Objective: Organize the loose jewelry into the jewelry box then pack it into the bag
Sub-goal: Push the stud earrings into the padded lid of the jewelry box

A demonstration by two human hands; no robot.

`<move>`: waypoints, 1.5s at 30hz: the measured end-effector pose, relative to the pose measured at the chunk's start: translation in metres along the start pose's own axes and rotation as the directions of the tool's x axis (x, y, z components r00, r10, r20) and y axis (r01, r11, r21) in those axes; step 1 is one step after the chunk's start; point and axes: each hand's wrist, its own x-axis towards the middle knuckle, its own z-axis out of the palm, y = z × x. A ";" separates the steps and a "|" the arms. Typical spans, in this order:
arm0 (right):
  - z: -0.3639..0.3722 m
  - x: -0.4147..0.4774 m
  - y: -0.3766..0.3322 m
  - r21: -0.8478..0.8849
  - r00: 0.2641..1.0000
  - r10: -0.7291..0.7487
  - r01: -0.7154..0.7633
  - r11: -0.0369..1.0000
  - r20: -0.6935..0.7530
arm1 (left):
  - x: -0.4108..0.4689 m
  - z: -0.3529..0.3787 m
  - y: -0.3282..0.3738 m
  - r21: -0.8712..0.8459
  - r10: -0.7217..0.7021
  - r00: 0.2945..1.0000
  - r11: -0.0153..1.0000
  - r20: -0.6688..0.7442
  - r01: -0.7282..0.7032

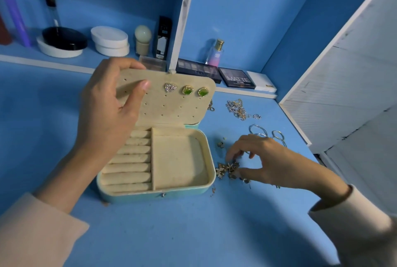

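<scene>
A teal jewelry box lies open on the blue desk, with cream ring rolls on its left and a bare tray on its right. Its perforated earring panel stands upright, and my left hand grips the panel's left edge. Pinned along the panel's top are a triangular stud and two green studs. Right of the box, my right hand hovers with fingers apart over a heap of small gold earrings. Silver hoops and tangled chains lie further back.
Eyeshadow palettes and a perfume bottle stand on a low ledge behind the box. Shelves at the back left carry round compacts and bottles. A white slatted panel closes the desk's right side.
</scene>
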 end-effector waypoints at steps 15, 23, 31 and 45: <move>-0.007 -0.016 0.009 -0.033 0.993 0.096 -0.094 0.995 0.074 | 0.000 0.001 -0.004 -0.002 0.033 0.999 0.999 0.011 -0.033; -0.004 -0.015 0.009 -0.013 0.996 0.087 -0.087 0.996 0.034 | 0.000 0.002 -0.005 -0.012 0.029 1.000 0.999 0.002 -0.029; 0.001 -0.013 0.008 0.059 0.987 0.123 -0.118 0.991 -0.103 | 0.000 0.001 -0.004 -0.009 0.032 0.999 0.999 0.007 -0.032; 0.006 -0.006 -0.014 0.921 0.877 0.473 -0.114 0.372 -0.082 | 0.000 -0.002 -0.001 -0.004 0.039 0.999 0.999 0.005 -0.039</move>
